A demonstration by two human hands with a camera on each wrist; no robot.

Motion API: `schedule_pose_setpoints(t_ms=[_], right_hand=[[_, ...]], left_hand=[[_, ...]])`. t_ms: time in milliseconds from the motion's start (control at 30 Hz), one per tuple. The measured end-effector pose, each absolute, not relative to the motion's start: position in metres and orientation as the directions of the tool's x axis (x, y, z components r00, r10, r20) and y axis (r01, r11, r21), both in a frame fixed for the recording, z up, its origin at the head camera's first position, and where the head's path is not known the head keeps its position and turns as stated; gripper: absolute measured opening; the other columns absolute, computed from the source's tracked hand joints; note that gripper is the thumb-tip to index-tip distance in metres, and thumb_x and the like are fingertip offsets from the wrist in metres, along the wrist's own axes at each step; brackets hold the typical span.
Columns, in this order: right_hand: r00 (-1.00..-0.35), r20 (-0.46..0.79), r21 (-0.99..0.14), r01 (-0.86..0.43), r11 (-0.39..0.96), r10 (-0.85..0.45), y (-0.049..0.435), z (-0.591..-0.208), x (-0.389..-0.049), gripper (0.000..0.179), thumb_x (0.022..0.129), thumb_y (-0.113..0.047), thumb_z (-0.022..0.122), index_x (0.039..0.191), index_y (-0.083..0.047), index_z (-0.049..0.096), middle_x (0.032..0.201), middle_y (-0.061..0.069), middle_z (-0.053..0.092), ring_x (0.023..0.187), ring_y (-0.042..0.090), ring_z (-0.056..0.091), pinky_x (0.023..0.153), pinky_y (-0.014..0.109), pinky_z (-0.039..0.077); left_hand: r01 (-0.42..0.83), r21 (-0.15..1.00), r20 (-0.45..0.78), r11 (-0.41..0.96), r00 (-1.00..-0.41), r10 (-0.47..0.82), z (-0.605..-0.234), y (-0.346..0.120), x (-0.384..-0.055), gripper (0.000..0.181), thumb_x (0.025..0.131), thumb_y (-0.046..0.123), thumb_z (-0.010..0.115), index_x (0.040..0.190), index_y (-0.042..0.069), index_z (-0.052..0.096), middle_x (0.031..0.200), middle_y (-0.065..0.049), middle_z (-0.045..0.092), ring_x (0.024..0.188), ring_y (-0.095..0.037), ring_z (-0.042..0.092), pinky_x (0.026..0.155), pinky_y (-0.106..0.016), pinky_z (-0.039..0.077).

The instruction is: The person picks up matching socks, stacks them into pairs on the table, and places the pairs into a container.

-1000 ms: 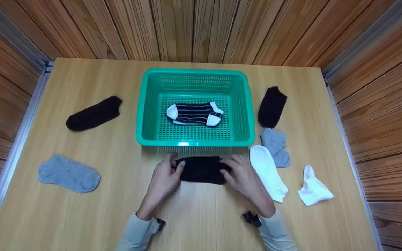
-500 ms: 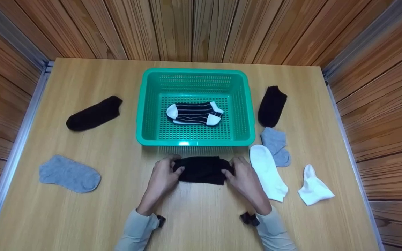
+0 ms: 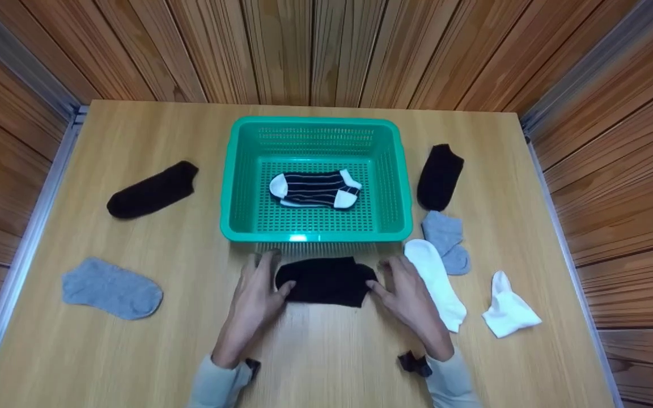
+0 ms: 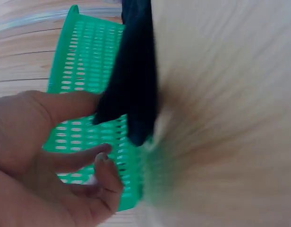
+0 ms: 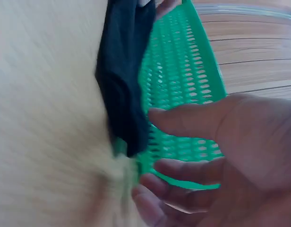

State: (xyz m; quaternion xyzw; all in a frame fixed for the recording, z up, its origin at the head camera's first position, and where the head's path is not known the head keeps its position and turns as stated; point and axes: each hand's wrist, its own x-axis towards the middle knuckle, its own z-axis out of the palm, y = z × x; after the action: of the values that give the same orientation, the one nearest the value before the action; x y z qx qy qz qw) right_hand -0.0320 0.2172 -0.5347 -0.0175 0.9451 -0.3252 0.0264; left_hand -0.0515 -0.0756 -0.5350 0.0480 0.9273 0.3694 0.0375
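Note:
A black sock [image 3: 323, 281] lies flat in front of the basket, with layered edges at its ends. My left hand [image 3: 255, 297] is at its left end. The left thumb is right at the sock's edge and the other fingers are bent apart from it, as the left wrist view shows. At the right end is my right hand [image 3: 408, 294], its thumb and fingers spread beside the sock. In the right wrist view a gap shows between that thumb and the black fabric [image 5: 122, 90]. Striped black-and-white socks [image 3: 315, 188] lie inside the green basket [image 3: 316, 237].
On the left lie a black sock [image 3: 152, 190] and a grey sock [image 3: 112, 288]. To the right are another black sock [image 3: 440, 177], a folded grey sock [image 3: 446, 242], a white sock [image 3: 436, 286] and a crumpled white sock [image 3: 509, 306]. Wooden panels [image 3: 281, 51] stand behind the table.
Both hands have loosened from the black sock's ends and moved slightly outward. The sock lies a little more spread out. The head view has shifted slightly.

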Motion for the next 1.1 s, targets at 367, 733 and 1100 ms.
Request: schedule_pose_setpoints(t_ms=[367,733,1100], right_hand=[[-0.9,0.084,-0.562,-0.398,0.725,-0.428,0.211,-0.532,-0.023,0.027,0.092,-0.017,0.081,0.116,-0.01,0.075,0.127,0.004,0.071,0.123,0.022,0.063,0.104,0.044,0.054],[-0.871,-0.029,-0.535,-0.401,0.743,-0.491,0.212,-0.546,-0.034,0.044,0.088,-0.019,0.085,0.128,-0.009,0.069,0.135,0.008,0.066,0.132,0.026,0.057,0.11,0.046,0.051],[-0.952,0.077,-0.676,-0.267,0.687,-0.295,0.212,-0.54,-0.048,0.018,0.101,-0.006,0.064,0.115,-0.012,0.073,0.113,0.003,0.075,0.103,0.016,0.068,0.09,0.037,0.058]], left_hand=[[0.445,0.572,0.053,0.689,-0.858,0.51,-0.529,-0.078,-0.046,0.036,0.091,0.016,0.082,0.124,0.006,0.071,0.125,-0.007,0.071,0.121,-0.024,0.066,0.104,-0.04,0.056],[0.398,0.556,-0.035,0.73,-0.866,0.5,-0.544,-0.083,-0.055,0.047,0.086,0.008,0.084,0.13,-0.001,0.067,0.131,-0.012,0.068,0.127,-0.029,0.061,0.108,-0.043,0.053],[0.265,0.708,0.024,0.655,-0.936,0.352,-0.542,-0.08,-0.069,0.018,0.103,0.014,0.065,0.117,0.006,0.073,0.115,-0.008,0.074,0.108,-0.021,0.07,0.095,-0.04,0.06]])
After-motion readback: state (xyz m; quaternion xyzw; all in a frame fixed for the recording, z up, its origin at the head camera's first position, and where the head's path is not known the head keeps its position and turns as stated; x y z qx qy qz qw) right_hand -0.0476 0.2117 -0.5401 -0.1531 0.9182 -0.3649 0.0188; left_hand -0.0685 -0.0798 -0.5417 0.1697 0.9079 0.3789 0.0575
